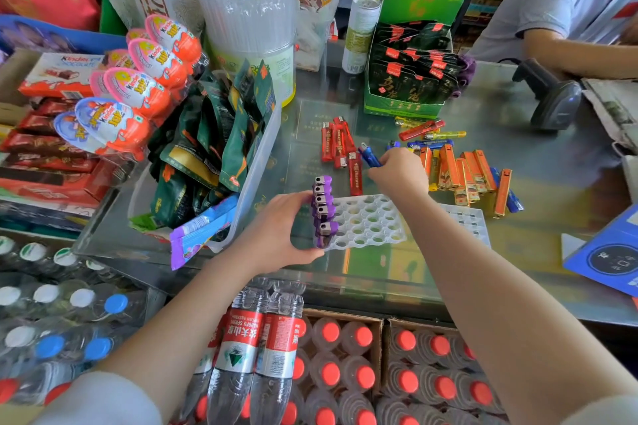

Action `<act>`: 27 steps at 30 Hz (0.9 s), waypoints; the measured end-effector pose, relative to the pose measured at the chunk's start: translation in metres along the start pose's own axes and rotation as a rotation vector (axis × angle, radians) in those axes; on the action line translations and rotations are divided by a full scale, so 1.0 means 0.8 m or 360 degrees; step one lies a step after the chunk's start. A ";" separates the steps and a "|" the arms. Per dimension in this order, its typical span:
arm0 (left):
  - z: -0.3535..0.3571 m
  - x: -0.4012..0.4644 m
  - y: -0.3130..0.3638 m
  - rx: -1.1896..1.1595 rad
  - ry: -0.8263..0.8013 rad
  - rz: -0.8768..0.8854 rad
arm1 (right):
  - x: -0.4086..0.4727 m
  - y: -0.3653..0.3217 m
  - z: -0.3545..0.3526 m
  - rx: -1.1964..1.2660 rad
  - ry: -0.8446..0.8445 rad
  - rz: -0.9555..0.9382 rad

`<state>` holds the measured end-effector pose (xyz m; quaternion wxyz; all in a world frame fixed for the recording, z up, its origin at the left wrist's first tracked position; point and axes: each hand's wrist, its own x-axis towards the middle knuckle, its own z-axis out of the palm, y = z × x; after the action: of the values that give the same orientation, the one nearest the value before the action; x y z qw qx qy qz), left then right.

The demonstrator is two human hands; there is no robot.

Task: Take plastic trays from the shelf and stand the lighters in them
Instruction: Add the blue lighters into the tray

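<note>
A white plastic tray (pixel 369 222) full of round holes lies on the glass counter. Several purple lighters (pixel 323 209) stand in a row along its left edge. My left hand (pixel 276 235) grips the tray's left end, thumb under the front corner. Beyond the tray, my right hand (pixel 400 172) pinches a blue lighter (pixel 368 155). Red lighters (pixel 340 148) lie loose just left of that hand. Orange lighters (pixel 469 176) lie in a heap to its right, with a few blue and yellow ones among them. A second tray (pixel 469 221) lies partly under my right forearm.
A clear bin of green snack packs (pixel 221 148) stands left of the tray. A green display box (pixel 411 72) sits behind the lighters. A barcode scanner (pixel 552 97) and another person's arm (pixel 580 52) are at far right. Water bottles (pixel 269 348) stand below the counter's edge.
</note>
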<state>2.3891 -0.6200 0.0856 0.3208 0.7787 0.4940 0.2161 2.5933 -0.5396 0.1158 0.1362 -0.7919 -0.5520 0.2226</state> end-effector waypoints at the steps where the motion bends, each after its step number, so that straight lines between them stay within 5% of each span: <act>1: 0.000 -0.001 -0.001 0.0000 -0.0007 0.0003 | -0.003 0.003 -0.003 0.0094 -0.0009 -0.0065; 8: 0.004 -0.003 -0.005 -0.0006 -0.0026 -0.0020 | -0.049 0.015 -0.014 0.0856 -0.0170 -0.0200; 14: 0.003 -0.019 0.004 -0.0018 0.0025 -0.0029 | -0.090 0.013 -0.011 0.1655 -0.0687 -0.0203; 18: 0.001 -0.023 0.009 -0.0038 0.0049 -0.0020 | -0.102 0.010 0.003 0.1510 -0.0726 -0.0357; 22: 0.000 -0.024 0.009 -0.0044 0.0029 -0.0021 | -0.095 0.012 0.020 0.0944 -0.0361 -0.0507; 27: 0.001 -0.024 0.007 -0.0066 0.0041 -0.0037 | -0.093 0.008 0.027 0.0628 -0.0209 -0.0640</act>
<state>2.3856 -0.6392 0.0888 0.3329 0.7633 0.5025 0.2325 2.5661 -0.6118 0.1088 0.2930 -0.6087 -0.6516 0.3451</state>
